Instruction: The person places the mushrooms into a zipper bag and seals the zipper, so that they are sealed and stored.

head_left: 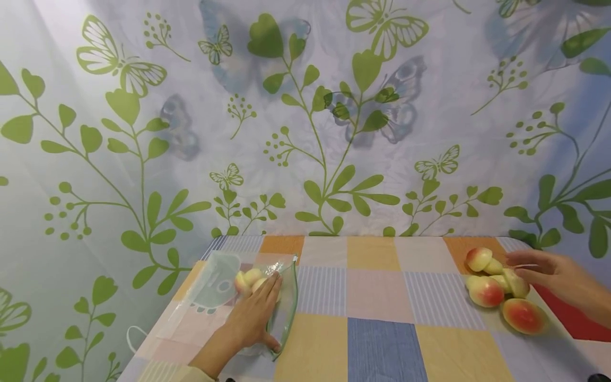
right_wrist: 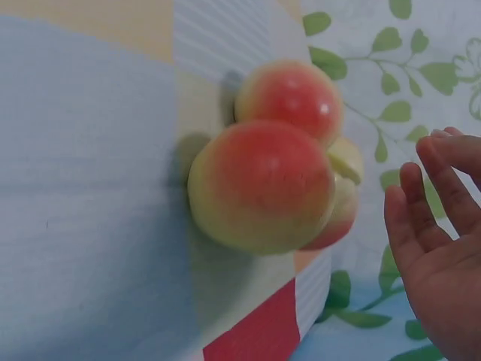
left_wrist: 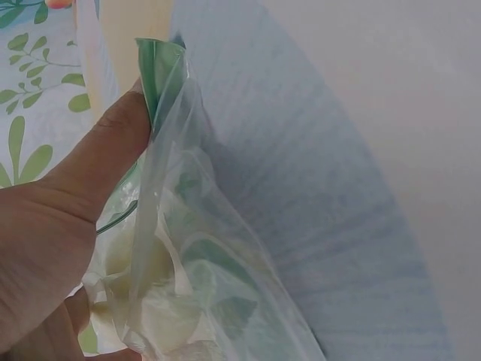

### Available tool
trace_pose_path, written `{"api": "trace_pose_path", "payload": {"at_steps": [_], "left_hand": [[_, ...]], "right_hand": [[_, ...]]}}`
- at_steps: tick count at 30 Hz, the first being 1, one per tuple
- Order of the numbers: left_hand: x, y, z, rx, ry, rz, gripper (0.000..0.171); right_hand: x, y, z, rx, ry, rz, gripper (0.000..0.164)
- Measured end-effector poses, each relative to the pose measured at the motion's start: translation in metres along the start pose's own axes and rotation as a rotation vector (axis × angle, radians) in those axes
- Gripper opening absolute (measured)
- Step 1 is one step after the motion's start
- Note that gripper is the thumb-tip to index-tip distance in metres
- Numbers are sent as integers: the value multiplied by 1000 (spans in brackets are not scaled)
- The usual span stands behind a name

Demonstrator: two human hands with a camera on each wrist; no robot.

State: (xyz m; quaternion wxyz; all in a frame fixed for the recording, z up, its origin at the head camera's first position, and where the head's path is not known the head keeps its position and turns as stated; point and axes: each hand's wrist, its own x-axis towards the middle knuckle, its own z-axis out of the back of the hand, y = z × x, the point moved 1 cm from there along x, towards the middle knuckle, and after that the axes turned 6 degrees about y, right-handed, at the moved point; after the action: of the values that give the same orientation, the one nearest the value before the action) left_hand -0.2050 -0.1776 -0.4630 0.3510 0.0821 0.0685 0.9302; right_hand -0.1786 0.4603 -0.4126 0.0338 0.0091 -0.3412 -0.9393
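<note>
A clear zip bag [head_left: 210,286] with a green zip edge [head_left: 292,307] and a pale green print lies on the left of the table. Pale mushroom-shaped pieces [head_left: 247,281] show through its plastic. My left hand [head_left: 253,315] rests on the bag at its zip side, fingers extended. In the left wrist view its thumb [left_wrist: 105,154] lies against the green strip. At the right, several toy mushrooms [head_left: 486,292] with red-and-yellow caps sit grouped together. Beside them is my right hand [head_left: 556,276], its fingers loose and holding nothing. The right wrist view shows it apart from the nearest mushroom [right_wrist: 263,188].
A patchwork cloth [head_left: 377,294] covers the table. Behind it hangs a curtain [head_left: 305,132] printed with green leaves and butterflies. A thin white loop [head_left: 136,334] shows by the table's left edge.
</note>
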Motion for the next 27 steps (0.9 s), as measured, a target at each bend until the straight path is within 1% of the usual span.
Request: {"api": "trace_pose_path", "payload": {"at_steps": [4, 8, 12, 16, 18, 21, 24, 27], "left_hand": [[0, 0, 0, -8, -1, -4, 149], [0, 0, 0, 2, -4, -6, 148], [1, 1, 0, -6, -6, -1, 148], [1, 0, -1, -18, 0, -4, 149], [1, 0, -2, -18, 4, -4, 149], [0, -1, -1, -18, 0, 3, 149], [-1, -1, -2, -19, -5, 6, 149], [-2, -1, -2, -27, -5, 2, 149]], "right_hand": [[-4, -18, 3, -36, -29, -9, 52], [-9, -37, -1, -61, -51, -26, 46], [-15, -53, -10, -25, -95, -49, 46], [-22, -64, -21, 45, -147, -33, 42], [-25, -67, -26, 60, -142, -21, 37], [-28, -71, -30, 36, -119, -33, 36], [-29, -72, -31, 4, -58, -65, 41], [-31, -72, -30, 9, 32, -115, 48]]}}
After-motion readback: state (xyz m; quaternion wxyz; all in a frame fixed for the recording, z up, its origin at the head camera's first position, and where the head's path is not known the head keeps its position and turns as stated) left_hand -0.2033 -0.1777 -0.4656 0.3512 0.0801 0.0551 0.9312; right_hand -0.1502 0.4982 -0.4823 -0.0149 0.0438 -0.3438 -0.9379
